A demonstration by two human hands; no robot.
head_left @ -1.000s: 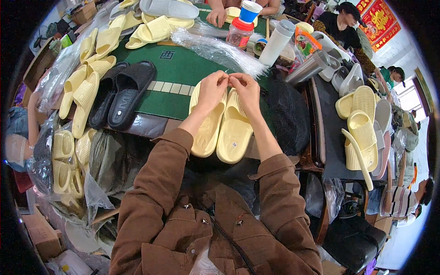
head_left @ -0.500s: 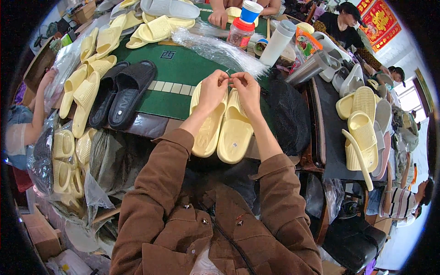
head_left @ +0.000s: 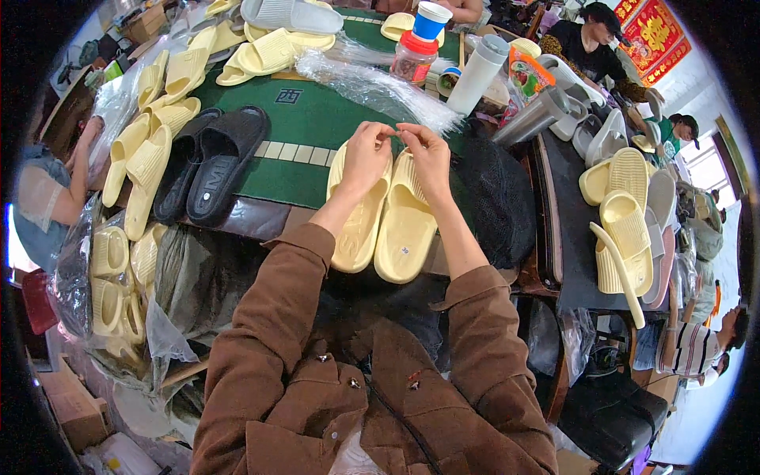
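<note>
A pair of pale yellow slide slippers lies side by side in front of me, the left slipper (head_left: 358, 231) and the right slipper (head_left: 405, 241) with their open heels toward me. Over their toe ends, my left hand (head_left: 366, 156) and my right hand (head_left: 428, 161) meet with fingertips pinched close together. Whatever thin, small thing sits between the fingertips is too fine to make out. Beyond the hands, a bundle of clear plastic strands (head_left: 396, 93) in a crumpled wrapper lies on the green table mat (head_left: 226, 91).
Black slippers (head_left: 226, 162) and several yellow ones (head_left: 148, 170) stand to the left. A red-lidded jar (head_left: 413, 59) bearing a paper cup (head_left: 431, 21), a white bottle (head_left: 479, 73) and a metal tumbler (head_left: 532, 117) stand beyond my right hand. More slippers (head_left: 625, 245) lie on the right-hand table.
My fingertips have shifted slightly, and the thin bit that showed between them is now hidden. Across the table, another person's hand has drawn back from a yellow slipper.
</note>
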